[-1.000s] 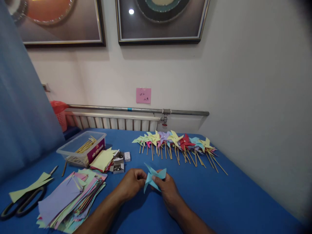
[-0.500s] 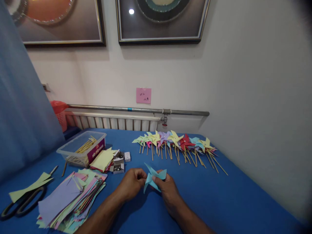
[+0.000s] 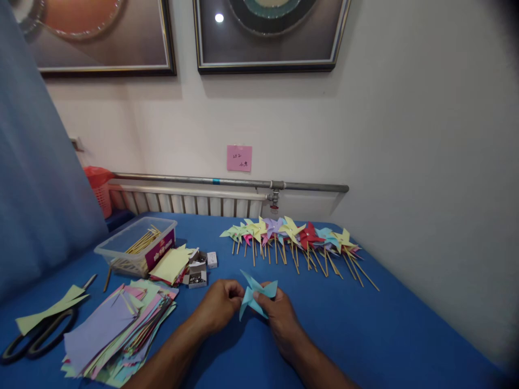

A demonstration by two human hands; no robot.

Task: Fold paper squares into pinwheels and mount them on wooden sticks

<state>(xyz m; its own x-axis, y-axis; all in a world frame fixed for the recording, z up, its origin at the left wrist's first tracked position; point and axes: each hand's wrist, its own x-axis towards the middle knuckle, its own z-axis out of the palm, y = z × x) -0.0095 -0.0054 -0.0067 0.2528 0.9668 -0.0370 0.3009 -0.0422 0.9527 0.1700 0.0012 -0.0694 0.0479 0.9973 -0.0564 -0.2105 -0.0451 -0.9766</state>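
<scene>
Head view: right hand [image 3: 280,313] pinches a blue pinwheel [image 3: 248,298]; left hand [image 3: 221,304] curls, whether gripping anything is hidden.

left grip [image 3: 221,303]: a bare hand, rounded across the knuckles
right grip [image 3: 280,312]: a bare hand too, its thumb plain to see from here
wrists [image 3: 199,320]: both bare, slimmer than the hands
left forearm [image 3: 172,348]: bare as far up as i can see, tapering toward the wrist
right forearm [image 3: 316,361]: bare likewise, with the same taper
fingernails: too small to make out
</scene>
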